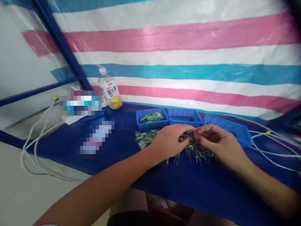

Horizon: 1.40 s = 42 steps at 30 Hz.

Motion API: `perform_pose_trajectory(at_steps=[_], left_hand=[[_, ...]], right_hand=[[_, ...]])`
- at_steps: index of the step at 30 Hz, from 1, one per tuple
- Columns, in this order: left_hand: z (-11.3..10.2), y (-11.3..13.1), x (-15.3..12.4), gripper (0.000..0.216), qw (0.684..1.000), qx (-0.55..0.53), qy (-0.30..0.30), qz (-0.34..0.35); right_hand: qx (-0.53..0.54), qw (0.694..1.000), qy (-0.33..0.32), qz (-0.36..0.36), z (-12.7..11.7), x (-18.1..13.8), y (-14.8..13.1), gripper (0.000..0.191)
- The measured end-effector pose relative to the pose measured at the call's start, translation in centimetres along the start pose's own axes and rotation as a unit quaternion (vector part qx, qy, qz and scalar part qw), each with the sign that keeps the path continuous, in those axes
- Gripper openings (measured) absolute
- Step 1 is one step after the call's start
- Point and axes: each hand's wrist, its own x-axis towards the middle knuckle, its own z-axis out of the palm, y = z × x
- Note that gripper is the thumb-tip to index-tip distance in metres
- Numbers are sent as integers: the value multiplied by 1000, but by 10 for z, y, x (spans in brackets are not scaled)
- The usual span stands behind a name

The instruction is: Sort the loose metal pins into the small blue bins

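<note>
My left hand (168, 140) and my right hand (215, 139) meet over a heap of thin metal pins (196, 150) lying on the blue table (113, 157). The left hand's fingers are curled round a bunch of the pins. With pinched fingertips the right hand touches the same bunch from the right. A loose pile of small green parts (144, 138) lies just left of my left hand.
Three blue trays stand behind the hands: one with green parts (152, 118), an empty-looking one (184, 116) and a third (229, 129). A drink bottle (110, 90) stands at the back left. White cables (272, 146) run along the right, more hang off the left edge.
</note>
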Motion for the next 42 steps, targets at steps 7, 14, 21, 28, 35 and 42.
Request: perform_pose_trajectory(at_steps=[7,14,21,28,35,42], left_hand=[[1,0,1,32,994,-79,-7,-70],[-4,-1,3,27,995,-58,51,-62],[-5,3,3,29,995,-56,39,-74],[-6,6,3,29,993,-69,47,-78],[-6,5,0,29,994,-43,6,-101],[-5,4,-1,33,997,-3,-60,-51]], right_hand=[[-14,999,-33,1,-3,1,4,29],[-331,914,-92,-218,4,-5,-7,19],[-383,858,-152,-307,7,0,-5,20],[-269,948,-61,-158,0,3,3,14],[-134,983,55,-117,0,-1,-1,22],[-213,939,58,-263,3,-10,-8,8]])
